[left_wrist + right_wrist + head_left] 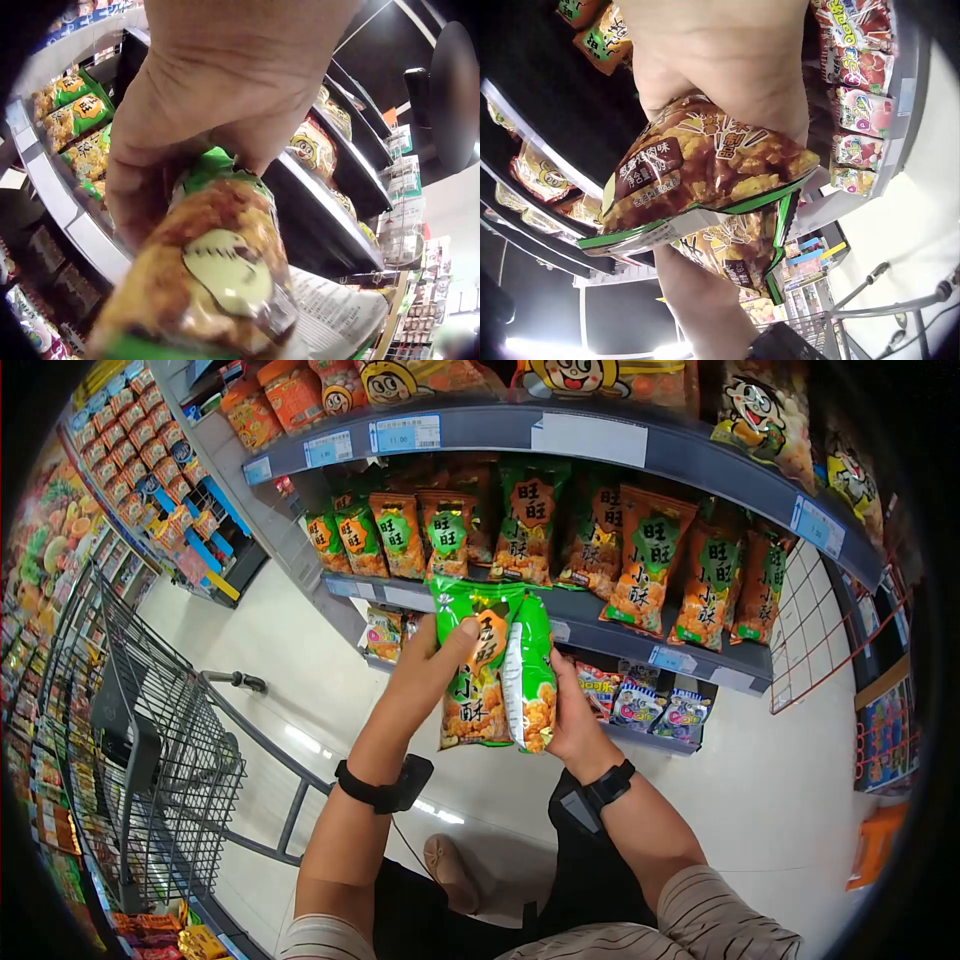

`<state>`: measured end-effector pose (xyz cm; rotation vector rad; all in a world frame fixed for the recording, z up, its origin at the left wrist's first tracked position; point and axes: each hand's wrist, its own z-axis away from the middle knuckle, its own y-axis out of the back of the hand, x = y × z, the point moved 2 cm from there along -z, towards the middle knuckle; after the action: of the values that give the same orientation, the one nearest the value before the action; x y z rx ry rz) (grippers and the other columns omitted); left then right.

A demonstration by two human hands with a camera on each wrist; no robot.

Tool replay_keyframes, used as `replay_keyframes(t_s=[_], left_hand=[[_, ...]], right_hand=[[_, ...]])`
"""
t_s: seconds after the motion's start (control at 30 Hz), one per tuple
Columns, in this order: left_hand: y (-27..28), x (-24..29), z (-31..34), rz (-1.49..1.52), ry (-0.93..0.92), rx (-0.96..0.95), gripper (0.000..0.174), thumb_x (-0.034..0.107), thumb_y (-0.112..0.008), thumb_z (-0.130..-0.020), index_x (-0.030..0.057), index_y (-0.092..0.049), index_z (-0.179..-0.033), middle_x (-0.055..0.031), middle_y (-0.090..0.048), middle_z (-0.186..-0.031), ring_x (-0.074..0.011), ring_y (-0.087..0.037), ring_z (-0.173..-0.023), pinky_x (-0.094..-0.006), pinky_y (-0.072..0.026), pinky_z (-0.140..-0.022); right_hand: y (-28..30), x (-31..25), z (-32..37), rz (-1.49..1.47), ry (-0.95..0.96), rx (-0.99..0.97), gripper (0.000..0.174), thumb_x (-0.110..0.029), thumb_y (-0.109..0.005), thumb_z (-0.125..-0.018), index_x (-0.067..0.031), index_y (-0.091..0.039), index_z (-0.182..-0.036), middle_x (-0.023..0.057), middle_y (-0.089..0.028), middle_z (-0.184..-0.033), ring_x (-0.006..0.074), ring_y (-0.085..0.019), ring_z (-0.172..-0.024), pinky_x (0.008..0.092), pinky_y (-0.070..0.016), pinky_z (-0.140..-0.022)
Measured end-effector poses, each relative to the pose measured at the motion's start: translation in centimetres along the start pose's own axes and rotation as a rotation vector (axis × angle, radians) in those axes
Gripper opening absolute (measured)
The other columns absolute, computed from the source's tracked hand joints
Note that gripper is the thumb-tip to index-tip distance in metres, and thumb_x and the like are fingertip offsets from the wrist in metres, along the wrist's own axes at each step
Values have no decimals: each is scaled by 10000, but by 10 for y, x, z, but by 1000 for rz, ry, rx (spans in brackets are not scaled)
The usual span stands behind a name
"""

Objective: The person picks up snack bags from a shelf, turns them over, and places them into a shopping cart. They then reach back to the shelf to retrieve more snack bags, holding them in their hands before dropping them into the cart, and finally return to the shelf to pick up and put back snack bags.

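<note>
In the head view my left hand [430,672] grips a green snack bag [476,695] by its side, thumb across the front. Side by side with it, my right hand [576,722] holds a second green snack bag [530,670], turned so its white back panel shows. The left wrist view has the first bag's lower front close up, below the curled left hand [217,97]. From the right wrist camera, the bag in the right hand [727,64] shows its brown printed side, and the other bag [731,251] is partly hidden behind it.
Before me a shelf [590,610] carries a row of orange-and-green snack bags [648,555]; larger bags [760,420] stand above and small candy packs [640,705] below. A wire shopping cart [170,780] stands to my left. A red wire rack [815,630] is at the right.
</note>
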<state>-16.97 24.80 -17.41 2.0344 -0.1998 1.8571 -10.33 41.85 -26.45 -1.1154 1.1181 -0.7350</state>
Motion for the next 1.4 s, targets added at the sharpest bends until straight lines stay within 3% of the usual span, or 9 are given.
replay_keyframes(t_s=[0.13, 0.27, 0.43, 0.57, 0.73, 1.0, 1.2, 1.3, 1.4], left_hand=[[14, -2, -9, 1, -111, -18, 780, 238, -739, -933, -5, -314, -1541, -107, -609, -1290, -167, -585, -1156, -300, -464, -998], [22, -4, -8, -247, -220, 89, 678, 260, -783, -920, -9, -449, -1445, -118, -634, -1237, -168, -616, -1062, -301, -506, -903], [25, 14, 2, -433, -73, 46, 475, 302, -824, -903, 9, -611, -1209, -82, -678, -1069, -149, -621, -971, -295, -511, -832], [38, -5, 3, -296, -197, 4, 355, 285, -800, -932, 28, -627, -1105, -12, -660, -955, -88, -590, -885, -266, -488, -770], [54, 11, 21, -235, 150, 59, 240, 289, -718, -996, 57, -653, -995, 49, -629, -825, -56, -546, -798, -231, -451, -703], [61, 27, 35, -611, -49, 55, 217, 138, -683, -995, 37, -643, -1184, -10, -629, -845, -94, -546, -762, -271, -469, -702], [48, 41, 51, -693, -192, -27, 530, 18, -688, -942, 113, -554, -1446, -137, -696, -1037, -224, -660, -880, -338, -527, -819], [48, 48, 65, -821, -283, -35, 538, 6, -682, -940, 92, -544, -1453, -159, -701, -1158, -278, -692, -957, -348, -534, -852], [54, 65, 82, -789, -279, 30, 434, 32, -687, -934, 78, -611, -1358, -154, -687, -1050, -317, -691, -918, -361, -544, -812]], right_hand=[[17, 9, -1, 6, -63, 12, 612, -512, -423, -1084, -108, -416, -1544, 150, -552, -1490, 334, -582, -1329, 548, -450, -1139], [22, 12, 0, 28, -111, 17, 598, -497, -433, -1085, -104, -416, -1536, 157, -562, -1473, 327, -595, -1312, 537, -469, -1124], [24, 13, 0, 122, -112, 60, 584, -483, -462, -1080, -99, -433, -1519, 148, -584, -1447, 307, -614, -1287, 509, -491, -1106], [30, 18, -3, 192, -106, 94, 574, -469, -469, -1078, -81, -461, -1500, 142, -615, -1408, 298, -626, -1267, 487, -489, -1106], [20, 22, -7, 257, -88, 42, 546, -418, -558, -1056, -79, -474, -1475, 103, -616, -1382, 237, -615, -1266, 443, -510, -1083], [22, 21, -14, 473, 60, 4, 541, -370, -594, -1048, -46, -485, -1468, 58, -616, -1356, 169, -582, -1253, 332, -461, -1077], [6, 16, -19, 722, 43, -27, 568, -329, -627, -1035, -4, -483, -1478, 40, -606, -1345, 125, -556, -1230, 291, -436, -1064], [-12, 10, -21, 777, -21, -149, 584, -325, -619, -1041, 8, -462, -1494, 50, -604, -1350, 134, -563, -1227, 294, -437, -1069], [-42, 3, -18, 847, -56, -244, 583, -327, -635, -1034, 14, -476, -1479, 54, -601, -1351, 130, -558, -1219, 296, -434, -1075]])
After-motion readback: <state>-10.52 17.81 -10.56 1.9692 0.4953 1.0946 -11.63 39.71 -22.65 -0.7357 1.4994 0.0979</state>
